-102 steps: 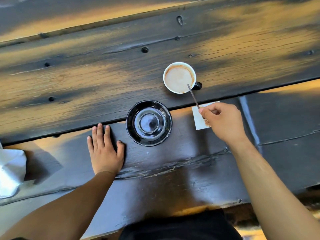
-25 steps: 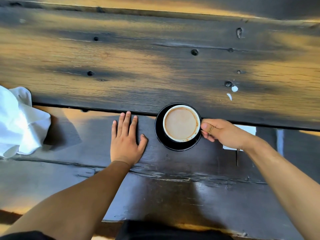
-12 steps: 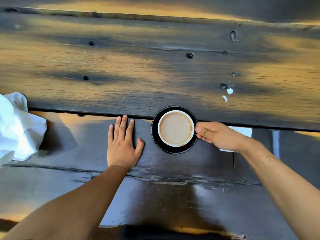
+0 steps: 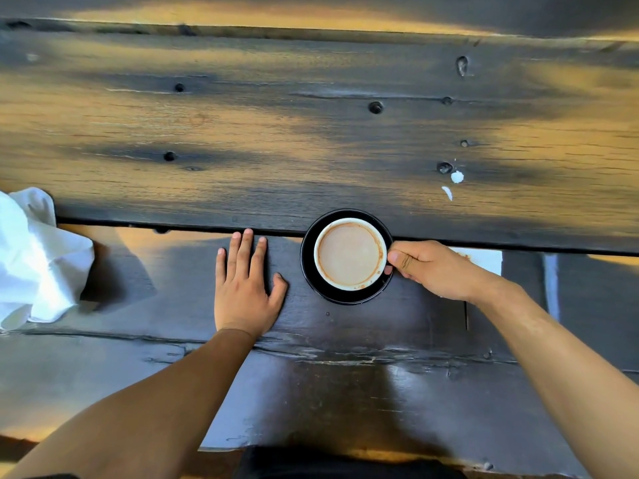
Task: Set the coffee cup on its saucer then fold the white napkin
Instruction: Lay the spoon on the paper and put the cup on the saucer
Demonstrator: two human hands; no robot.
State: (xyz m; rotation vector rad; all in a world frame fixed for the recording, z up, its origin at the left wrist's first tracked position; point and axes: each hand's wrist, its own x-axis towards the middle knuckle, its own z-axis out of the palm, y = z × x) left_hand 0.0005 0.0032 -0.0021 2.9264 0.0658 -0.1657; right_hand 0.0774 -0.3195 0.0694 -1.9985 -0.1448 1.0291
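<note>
- Since half a second ago almost nothing has shifted: cup, saucer and both hands hold the same arrangement, and only the framing has slid a little.
- Dark wooden table (image 4: pixel 311 133) fills the view, built of wide planks with knot holes and warm patches of light on the far plank.
- White napkin (image 4: pixel 38 264) lies crumpled and unfolded at the left edge, well apart from the saucer and partly cut off by the frame.
- Left hand (image 4: pixel 243 292) rests flat on the near plank, palm down, fingers (image 4: pixel 242 250) stretched out and grasping nothing, just beside the saucer without touching it.
- Right hand (image 4: pixel 432 267) is curled at the cup's right side, thumb and fingers pinched where the handle sits (the handle itself is hidden under them).
- Black saucer (image 4: pixel 311 281) sits at the seam between the two planks.
- Coffee cup (image 4: pixel 349 254), white inside and full of pale brown coffee, stands on the saucer, slightly toward its far right.
- Small white paper (image 4: pixel 484 262) lies partly under the right hand.
- Two white specks (image 4: pixel 456 177) mark the far plank beyond the cup.
</note>
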